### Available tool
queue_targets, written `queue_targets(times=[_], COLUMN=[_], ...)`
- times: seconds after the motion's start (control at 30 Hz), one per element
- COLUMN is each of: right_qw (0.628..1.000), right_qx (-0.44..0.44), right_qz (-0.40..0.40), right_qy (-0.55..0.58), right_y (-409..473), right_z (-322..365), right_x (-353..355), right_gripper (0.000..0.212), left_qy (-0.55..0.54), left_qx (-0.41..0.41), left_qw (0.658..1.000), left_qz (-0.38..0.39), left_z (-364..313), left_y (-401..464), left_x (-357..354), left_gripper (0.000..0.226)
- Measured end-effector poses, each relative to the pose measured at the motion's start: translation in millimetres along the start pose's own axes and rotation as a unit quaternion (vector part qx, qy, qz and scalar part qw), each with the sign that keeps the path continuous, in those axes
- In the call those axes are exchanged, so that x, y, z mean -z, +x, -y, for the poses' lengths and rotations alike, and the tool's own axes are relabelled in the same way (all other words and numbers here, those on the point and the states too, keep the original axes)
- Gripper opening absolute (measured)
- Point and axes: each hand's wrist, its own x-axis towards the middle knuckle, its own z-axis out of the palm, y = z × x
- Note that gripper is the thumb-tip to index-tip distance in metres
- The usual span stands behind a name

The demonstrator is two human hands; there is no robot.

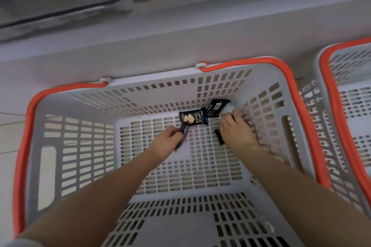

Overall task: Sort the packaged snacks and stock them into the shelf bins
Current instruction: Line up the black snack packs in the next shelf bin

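Both my arms reach down into a grey slotted basket with an orange rim. My left hand is closed on a thin dark snack packet held edge-on. Just beyond it a black snack packet with a cracker picture lies flat on the basket floor. Another black packet leans in the far right corner, barcode side up. My right hand rests palm down at that corner over a dark packet, whose end shows under the wrist; whether the fingers grip it is hidden.
A second grey basket with an orange rim stands close on the right. A pale grey shelf base runs along behind both baskets. Light floor tiles show at the left.
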Motion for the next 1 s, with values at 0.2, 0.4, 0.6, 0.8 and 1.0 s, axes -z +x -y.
queue_targets(times=[0.2, 0.4, 0.6, 0.8, 1.0], right_qw=[0.992, 0.680, 0.254, 0.274, 0.202], right_qx=[0.022, -0.109, -0.041, 0.003, 0.054], right_qz=[-0.033, -0.080, 0.006, -0.018, -0.089], right_qy=[0.118, 0.720, 0.966, 0.961, 0.974], right_y=[-15, -61, -142, -218, -256], right_z=[-13, -31, -56, -54, -26], right_x=[26, 109, 199, 281, 325], right_gripper=[0.038, 0.016, 0.013, 0.032, 0.035], left_qy=[-0.160, -0.244, -0.249, -0.279, -0.396], left_qx=[0.052, -0.004, -0.116, -0.215, -0.254], left_qw=[0.982, 0.967, 0.961, 0.935, 0.882], left_qz=[0.091, 0.070, -0.009, -0.044, 0.011], left_z=[-31, -64, -93, -98, -77], left_y=[-41, -114, -204, -299, -356], left_x=[36, 68, 86, 85, 94], left_gripper=[0.029, 0.031, 0.030, 0.021, 0.032])
